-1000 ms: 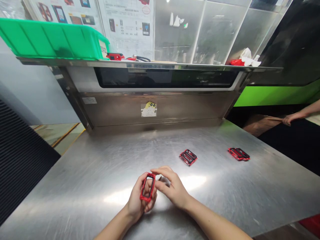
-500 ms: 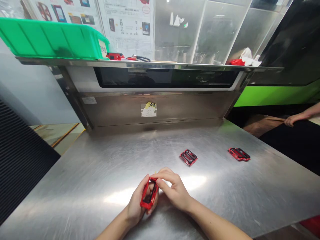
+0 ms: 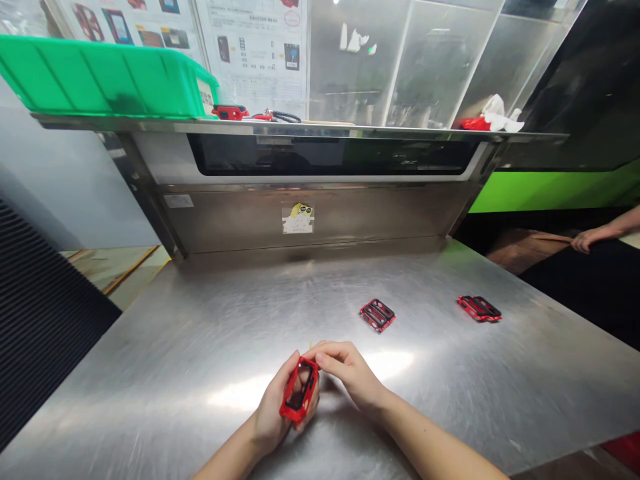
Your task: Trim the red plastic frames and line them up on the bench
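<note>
- Bin (image 3: pixel 107 80) sits at eleven o'clock from both hands.
- Left hand (image 3: pixel 273 403), curled, grasps the red frame (image 3: pixel 293 413) above the table (image 3: pixel 170 347).
- Right hand (image 3: pixel 354 377), arched, touches its one-o'clock corner; whether gripping, I cannot tell.
- Nearer frames (image 3: pixel 377 315) lie at one o'clock, farther frames (image 3: pixel 479 309) at two.

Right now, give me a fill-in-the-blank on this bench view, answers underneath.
1. The left hand holds a rectangular frame coloured black and ____.
2. Similar frames lie in ____ separate groups on the metal tabletop.
3. The plastic bin on the shelf is ____.
4. A co-worker's hand shows near the picture's ____ edge.

Missing words: red; two; green; right.
</note>
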Demonstrator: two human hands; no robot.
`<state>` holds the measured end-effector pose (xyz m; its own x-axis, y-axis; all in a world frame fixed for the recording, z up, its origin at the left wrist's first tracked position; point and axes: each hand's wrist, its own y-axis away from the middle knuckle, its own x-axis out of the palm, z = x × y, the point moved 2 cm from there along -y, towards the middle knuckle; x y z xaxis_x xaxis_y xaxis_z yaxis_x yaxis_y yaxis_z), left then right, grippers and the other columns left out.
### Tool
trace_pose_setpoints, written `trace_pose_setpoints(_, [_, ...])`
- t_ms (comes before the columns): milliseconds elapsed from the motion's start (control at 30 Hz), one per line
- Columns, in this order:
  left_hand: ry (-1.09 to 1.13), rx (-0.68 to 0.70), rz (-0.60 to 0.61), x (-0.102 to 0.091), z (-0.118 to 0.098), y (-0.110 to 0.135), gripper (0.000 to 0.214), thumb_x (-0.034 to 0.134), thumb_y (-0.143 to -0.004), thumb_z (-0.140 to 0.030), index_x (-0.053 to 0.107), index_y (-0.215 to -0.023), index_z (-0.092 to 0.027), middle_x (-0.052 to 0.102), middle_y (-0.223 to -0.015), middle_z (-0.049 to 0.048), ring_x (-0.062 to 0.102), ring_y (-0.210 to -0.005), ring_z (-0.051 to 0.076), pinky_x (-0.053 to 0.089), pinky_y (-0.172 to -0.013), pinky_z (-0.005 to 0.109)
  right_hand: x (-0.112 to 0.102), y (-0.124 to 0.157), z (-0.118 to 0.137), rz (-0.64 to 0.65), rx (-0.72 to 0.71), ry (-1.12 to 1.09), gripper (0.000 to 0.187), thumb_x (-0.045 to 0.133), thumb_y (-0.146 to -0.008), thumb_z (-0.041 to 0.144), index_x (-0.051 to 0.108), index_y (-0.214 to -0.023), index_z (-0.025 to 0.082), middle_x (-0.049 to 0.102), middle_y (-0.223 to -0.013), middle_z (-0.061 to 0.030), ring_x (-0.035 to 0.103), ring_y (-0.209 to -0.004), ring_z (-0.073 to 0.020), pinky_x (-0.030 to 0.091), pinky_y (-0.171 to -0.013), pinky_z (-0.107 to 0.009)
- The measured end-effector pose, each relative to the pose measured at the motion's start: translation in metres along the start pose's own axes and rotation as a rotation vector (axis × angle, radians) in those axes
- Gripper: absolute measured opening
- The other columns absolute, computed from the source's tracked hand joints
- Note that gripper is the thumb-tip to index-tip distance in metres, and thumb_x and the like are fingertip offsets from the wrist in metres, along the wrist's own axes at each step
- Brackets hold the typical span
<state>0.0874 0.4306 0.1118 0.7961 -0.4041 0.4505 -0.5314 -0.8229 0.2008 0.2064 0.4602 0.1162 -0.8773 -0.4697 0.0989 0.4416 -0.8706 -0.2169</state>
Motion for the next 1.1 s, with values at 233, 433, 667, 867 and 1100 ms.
trace_pose_setpoints(233, [-0.020, -0.013, -0.002, 0.000, 0.000, -0.001, 0.060, 0.033, -0.076, -0.069, 0.041, -0.042, -0.020, 0.028, -0.031, -0.0053, 0.024, -0.029, 0.007, 0.016, -0.042, 0.027, 0.000, 0.000, -0.001, -0.023, 0.045, -0.036, 0.035, 0.061, -0.079, 0.051, 0.073, -0.081, 0.018, 0.066, -0.073, -0.0041, 0.059, -0.073, -0.0191, 0.045, -0.075, -0.030])
trace_pose_setpoints(433, [-0.004, -0.026, -0.020, 0.000, 0.001, -0.002, 0.060, 0.033, -0.076, -0.069, 0.041, -0.043, -0.020, 0.029, -0.030, -0.0049, 0.023, -0.029, 0.006, 0.016, -0.041, 0.026, 0.000, -0.001, -0.001, -0.029, 0.055, -0.011, 0.038, 0.060, -0.078, 0.053, 0.073, -0.079, 0.017, 0.066, -0.072, -0.0046, 0.060, -0.073, -0.0205, 0.045, -0.076, -0.032])
trace_pose_setpoints(667, [0.087, -0.028, -0.035, -0.003, 0.005, -0.003, 0.058, 0.035, -0.078, -0.066, 0.043, -0.046, -0.018, 0.031, -0.031, -0.0049, 0.023, -0.029, 0.005, 0.015, -0.038, 0.024, -0.001, 0.003, -0.005, -0.170, -0.011, 0.112, 0.032, 0.055, -0.084, 0.046, 0.072, -0.083, 0.018, 0.068, -0.079, -0.0062, 0.061, -0.076, -0.0216, 0.046, -0.073, -0.032])
trace_pose_setpoints(867, [0.251, 0.011, -0.370, -0.009, 0.001, -0.006, 0.054, 0.052, -0.069, -0.070, 0.056, -0.074, -0.017, 0.054, -0.051, -0.0032, 0.041, -0.038, 0.007, 0.026, -0.036, 0.018, 0.007, 0.014, 0.010, -0.241, -0.487, 0.624, 0.023, 0.064, -0.081, 0.030, 0.066, -0.101, 0.020, 0.066, -0.092, -0.0079, 0.058, -0.079, -0.0225, 0.045, -0.071, -0.035])
trace_pose_setpoints(1100, [0.120, 0.168, -0.436, -0.010, -0.002, -0.005, 0.053, 0.057, -0.069, -0.066, 0.063, -0.077, -0.013, 0.065, -0.061, 0.0022, 0.051, -0.049, 0.011, 0.042, -0.052, 0.024, 0.006, 0.011, 0.006, -0.245, -0.512, 0.712, 0.016, 0.060, -0.087, 0.029, 0.064, -0.100, 0.021, 0.066, -0.097, -0.0081, 0.060, -0.085, -0.0220, 0.047, -0.074, -0.034])
